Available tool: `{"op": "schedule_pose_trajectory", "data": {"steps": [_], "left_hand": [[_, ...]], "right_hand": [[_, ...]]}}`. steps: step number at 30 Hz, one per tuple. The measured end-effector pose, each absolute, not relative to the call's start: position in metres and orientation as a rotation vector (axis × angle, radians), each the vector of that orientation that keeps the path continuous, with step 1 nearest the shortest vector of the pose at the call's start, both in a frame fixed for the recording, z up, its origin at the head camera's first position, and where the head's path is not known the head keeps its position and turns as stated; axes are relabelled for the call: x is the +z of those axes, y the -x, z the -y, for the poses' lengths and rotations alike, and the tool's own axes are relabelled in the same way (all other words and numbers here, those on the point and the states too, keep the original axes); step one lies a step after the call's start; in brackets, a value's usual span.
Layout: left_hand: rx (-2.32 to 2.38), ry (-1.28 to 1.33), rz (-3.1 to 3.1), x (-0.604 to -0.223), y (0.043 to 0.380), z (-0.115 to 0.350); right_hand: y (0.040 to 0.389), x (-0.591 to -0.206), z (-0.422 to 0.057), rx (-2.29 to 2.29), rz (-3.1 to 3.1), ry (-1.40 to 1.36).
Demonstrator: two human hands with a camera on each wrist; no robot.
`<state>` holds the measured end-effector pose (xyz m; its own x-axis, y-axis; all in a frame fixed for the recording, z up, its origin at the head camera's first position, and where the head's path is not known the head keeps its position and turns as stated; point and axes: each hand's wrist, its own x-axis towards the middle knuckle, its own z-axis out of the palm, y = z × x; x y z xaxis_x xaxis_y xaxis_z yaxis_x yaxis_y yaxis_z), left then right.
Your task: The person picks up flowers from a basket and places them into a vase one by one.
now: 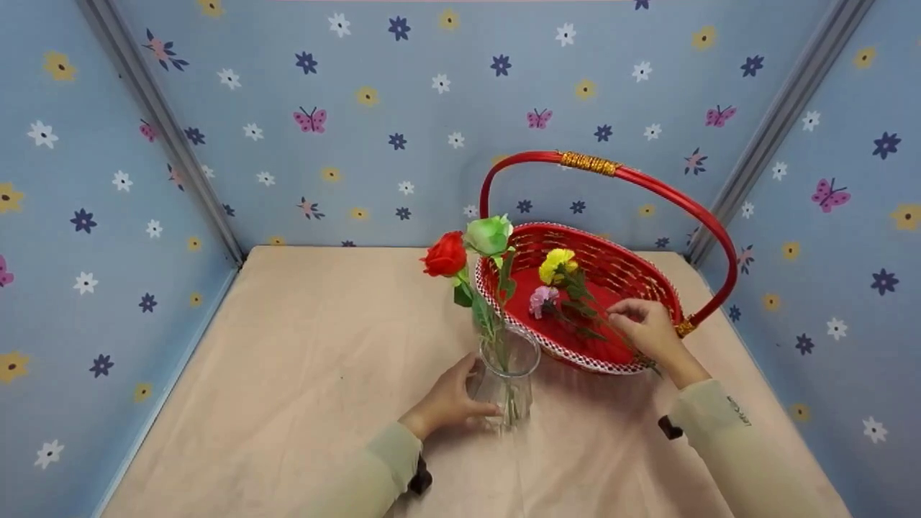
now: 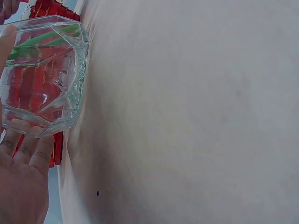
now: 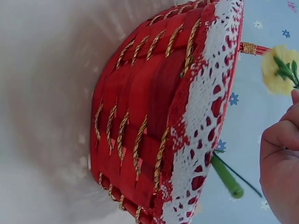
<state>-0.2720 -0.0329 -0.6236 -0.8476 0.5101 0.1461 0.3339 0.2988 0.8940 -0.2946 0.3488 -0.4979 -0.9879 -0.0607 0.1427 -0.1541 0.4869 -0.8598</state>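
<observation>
My left hand [image 1: 447, 401] holds the clear glass vase [image 1: 496, 394] low on its body, thumb on the near side and fingers on the far side. Thick glass walls of the vase show up close in the left wrist view. A red rose [image 1: 445, 254] and a pale green rose [image 1: 489, 234] stand in it, leaning left. Over the red wicker basket [image 1: 590, 360], my right hand [image 1: 651, 334] pinches the stem of a yellow carnation [image 1: 557, 266]. A pink carnation [image 1: 543, 301] lies in the basket beside it. One green stem [image 3: 226, 177] pokes over the lace rim.
The basket's tall red handle [image 1: 662, 187], bound in gold, arches above the right hand. A cream cloth [image 1: 324, 360] covers the table. Blue flowered panels [image 1: 403, 158] enclose the back and both sides.
</observation>
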Motion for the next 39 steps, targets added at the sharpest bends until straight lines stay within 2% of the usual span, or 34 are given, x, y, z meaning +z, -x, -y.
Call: {"op": "schedule_pose_trajectory", "data": {"steps": [14, 33, 39], "left_hand": [[1.575, -0.756, -2.39, -0.624, 0.272, 0.033], [1.568, -0.756, -2.392, -0.622, 0.273, 0.033], [1.577, -0.757, -2.385, -0.622, 0.272, 0.034]], "right_hand": [[0.287, -0.489, -0.329, 1.834, 2.4, -0.279], [0.281, -0.461, -0.298, 1.899, 2.484, -0.436], [0.282, -0.453, -0.289, 1.877, 2.491, -0.403]]}}
